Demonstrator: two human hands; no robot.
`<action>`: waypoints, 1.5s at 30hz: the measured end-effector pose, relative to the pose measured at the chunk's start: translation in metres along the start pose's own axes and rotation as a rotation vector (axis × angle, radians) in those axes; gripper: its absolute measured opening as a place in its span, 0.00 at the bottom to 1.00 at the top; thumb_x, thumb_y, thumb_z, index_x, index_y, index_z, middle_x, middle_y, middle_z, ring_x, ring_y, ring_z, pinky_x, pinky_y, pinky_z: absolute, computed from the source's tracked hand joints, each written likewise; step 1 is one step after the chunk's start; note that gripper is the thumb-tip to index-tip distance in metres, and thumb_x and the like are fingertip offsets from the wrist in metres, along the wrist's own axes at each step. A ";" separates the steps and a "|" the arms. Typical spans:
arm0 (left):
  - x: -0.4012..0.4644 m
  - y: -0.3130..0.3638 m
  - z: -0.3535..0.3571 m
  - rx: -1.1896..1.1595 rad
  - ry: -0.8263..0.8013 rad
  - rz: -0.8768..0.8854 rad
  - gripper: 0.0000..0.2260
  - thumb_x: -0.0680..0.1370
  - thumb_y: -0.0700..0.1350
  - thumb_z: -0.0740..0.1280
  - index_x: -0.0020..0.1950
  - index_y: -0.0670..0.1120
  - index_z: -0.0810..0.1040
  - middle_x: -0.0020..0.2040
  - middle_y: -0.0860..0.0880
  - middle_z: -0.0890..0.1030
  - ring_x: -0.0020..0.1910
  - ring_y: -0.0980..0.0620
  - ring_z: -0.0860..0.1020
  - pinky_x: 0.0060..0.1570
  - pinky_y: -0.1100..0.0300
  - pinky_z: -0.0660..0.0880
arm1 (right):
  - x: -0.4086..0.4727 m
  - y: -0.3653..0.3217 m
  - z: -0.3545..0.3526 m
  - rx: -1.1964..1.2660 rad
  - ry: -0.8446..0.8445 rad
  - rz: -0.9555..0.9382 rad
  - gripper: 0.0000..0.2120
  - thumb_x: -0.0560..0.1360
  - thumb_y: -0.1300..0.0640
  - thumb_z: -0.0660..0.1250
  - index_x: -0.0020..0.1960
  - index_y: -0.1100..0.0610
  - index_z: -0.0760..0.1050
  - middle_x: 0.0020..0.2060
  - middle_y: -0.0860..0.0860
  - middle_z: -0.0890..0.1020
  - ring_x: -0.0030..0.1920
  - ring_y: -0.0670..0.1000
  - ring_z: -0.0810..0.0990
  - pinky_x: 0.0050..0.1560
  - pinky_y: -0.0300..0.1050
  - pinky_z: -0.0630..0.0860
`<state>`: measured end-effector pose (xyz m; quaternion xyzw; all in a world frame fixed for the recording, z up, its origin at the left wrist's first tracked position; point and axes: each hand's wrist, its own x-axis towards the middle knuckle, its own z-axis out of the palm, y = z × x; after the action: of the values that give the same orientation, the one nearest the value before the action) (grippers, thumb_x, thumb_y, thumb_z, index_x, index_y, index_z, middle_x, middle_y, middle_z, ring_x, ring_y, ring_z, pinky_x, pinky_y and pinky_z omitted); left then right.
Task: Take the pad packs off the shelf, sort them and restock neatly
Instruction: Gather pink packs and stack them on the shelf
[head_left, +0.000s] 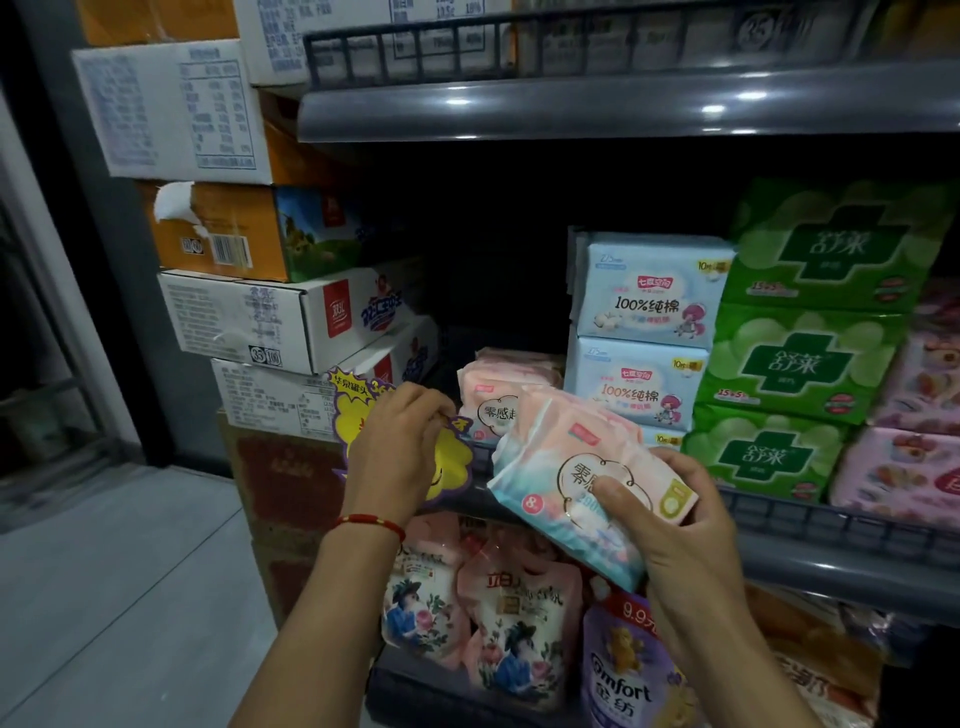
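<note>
The right hand (691, 525) has its fingers (615, 491) curled around a pink pack (582, 478), with the thumb pressed on the front. The left hand (400, 447) is bent at the yellow tag (447, 467) on the shelf edge; it seems to pinch the tag, but I cannot tell for sure.

The pack is in the air, just in front of the shelf (831, 525) and above the soap bags (519, 613) below.

It is soft and puffy, so it could slip from one hand and drop onto those bags. It could also bump the yellow tag or knock the other pink packs (493, 395) on the shelf if it goes in crooked.

The pack is tilted. Its long side runs from the upper left, near the shelf, down to the lower right. Its front faces up toward the camera.
</note>
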<state>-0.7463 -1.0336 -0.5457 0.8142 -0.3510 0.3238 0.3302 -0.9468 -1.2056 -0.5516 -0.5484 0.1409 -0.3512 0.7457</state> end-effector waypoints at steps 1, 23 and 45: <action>0.000 0.000 0.001 0.003 0.026 -0.016 0.06 0.78 0.37 0.71 0.50 0.47 0.82 0.49 0.49 0.79 0.50 0.44 0.76 0.44 0.49 0.74 | -0.001 0.001 0.001 0.002 -0.005 0.005 0.29 0.58 0.57 0.82 0.57 0.52 0.77 0.48 0.56 0.87 0.47 0.59 0.88 0.43 0.55 0.85; 0.060 -0.047 -0.036 0.137 -0.069 -0.423 0.17 0.74 0.57 0.69 0.59 0.51 0.81 0.53 0.44 0.82 0.57 0.38 0.77 0.56 0.44 0.78 | -0.008 0.012 0.017 0.030 -0.003 0.046 0.25 0.61 0.61 0.81 0.55 0.50 0.77 0.48 0.56 0.87 0.46 0.59 0.88 0.44 0.57 0.85; 0.031 -0.054 -0.012 0.156 0.131 -0.581 0.35 0.75 0.62 0.71 0.76 0.51 0.63 0.71 0.42 0.61 0.67 0.38 0.66 0.52 0.43 0.75 | -0.009 0.022 0.039 -0.110 -0.064 -0.045 0.24 0.61 0.60 0.82 0.52 0.46 0.78 0.49 0.53 0.87 0.45 0.55 0.88 0.42 0.59 0.86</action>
<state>-0.6905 -1.0065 -0.5320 0.8807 -0.0554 0.2937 0.3676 -0.9219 -1.1674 -0.5595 -0.6025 0.1235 -0.3420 0.7105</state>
